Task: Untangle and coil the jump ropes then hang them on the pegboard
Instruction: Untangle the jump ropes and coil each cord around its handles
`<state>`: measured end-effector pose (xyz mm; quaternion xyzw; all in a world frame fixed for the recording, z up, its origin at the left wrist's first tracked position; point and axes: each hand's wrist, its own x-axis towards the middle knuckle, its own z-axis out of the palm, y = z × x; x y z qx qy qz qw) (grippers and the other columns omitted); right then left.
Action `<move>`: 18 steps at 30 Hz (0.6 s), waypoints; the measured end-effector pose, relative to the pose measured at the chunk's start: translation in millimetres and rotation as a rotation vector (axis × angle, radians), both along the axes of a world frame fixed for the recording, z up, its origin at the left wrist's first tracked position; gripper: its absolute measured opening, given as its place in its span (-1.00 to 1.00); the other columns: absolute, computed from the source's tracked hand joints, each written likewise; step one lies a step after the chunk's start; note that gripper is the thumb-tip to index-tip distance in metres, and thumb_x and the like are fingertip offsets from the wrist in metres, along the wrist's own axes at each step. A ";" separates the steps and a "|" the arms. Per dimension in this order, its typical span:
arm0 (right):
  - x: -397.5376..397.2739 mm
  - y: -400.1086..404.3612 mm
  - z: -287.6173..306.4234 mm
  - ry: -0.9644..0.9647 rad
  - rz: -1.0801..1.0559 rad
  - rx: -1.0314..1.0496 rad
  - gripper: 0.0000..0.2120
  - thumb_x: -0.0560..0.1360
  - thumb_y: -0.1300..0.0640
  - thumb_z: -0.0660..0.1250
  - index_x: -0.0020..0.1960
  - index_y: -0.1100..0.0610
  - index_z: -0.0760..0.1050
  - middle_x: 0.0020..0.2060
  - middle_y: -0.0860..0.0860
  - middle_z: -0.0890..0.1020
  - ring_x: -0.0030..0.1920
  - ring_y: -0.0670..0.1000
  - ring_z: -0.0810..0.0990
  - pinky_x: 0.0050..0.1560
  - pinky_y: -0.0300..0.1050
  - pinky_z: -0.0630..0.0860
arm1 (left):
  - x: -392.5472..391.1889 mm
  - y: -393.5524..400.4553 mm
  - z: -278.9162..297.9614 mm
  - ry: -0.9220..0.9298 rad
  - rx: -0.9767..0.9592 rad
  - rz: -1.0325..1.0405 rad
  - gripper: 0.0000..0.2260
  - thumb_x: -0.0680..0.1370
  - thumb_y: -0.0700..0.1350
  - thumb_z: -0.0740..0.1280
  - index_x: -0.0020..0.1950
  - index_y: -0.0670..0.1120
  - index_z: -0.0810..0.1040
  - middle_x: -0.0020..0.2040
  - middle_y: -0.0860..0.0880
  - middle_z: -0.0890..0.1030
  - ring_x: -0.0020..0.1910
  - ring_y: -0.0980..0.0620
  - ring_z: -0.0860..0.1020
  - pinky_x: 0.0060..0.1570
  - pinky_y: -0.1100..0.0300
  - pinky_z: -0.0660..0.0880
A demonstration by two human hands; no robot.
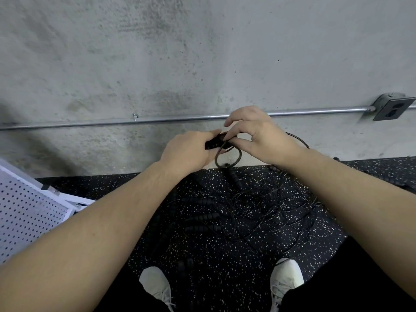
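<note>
While both forearms reach out over the speckled black floor (225, 262), the left hand (188, 153) grips a black jump-rope handle (212, 143), its fingers curled round the grip so that only the handle's end shows past the knuckles. The right hand (258, 135) meets it just beside, thumb and forefinger pinching the thin black cord (227, 154) where it leaves the handle, the other fingers raised and loosely spread. Below the hands the cord makes a small loop, and another strand arcs out behind the right wrist.

On the floor under the arms lies the tangled pile of jump ropes (254, 210): several ribbed black handles side by side at the left of the heap and many thin cords crossing one another to the right. A white pegboard (27, 212) lies tilted at the left edge, near the concrete wall (157, 52). A metal conduit (180, 119) runs along the wall to an outlet box (392, 106). Two white shoes (157, 287) show at the bottom.
</note>
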<state>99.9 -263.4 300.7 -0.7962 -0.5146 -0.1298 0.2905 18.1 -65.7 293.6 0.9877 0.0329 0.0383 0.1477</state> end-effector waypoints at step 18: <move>-6.5 -34.7 -3.3 0.855 -0.206 -0.656 -0.93 0.68 0.14 0.21 0.01 0.05 0.38 -0.34 0.00 0.50 -0.39 -0.03 0.50 -0.15 -0.08 0.51 | -3.4 64.5 0.1 -0.076 -0.801 0.354 -0.65 0.64 0.00 0.34 0.43 0.23 0.52 0.18 0.12 0.61 -0.10 0.11 0.64 -0.10 0.17 0.60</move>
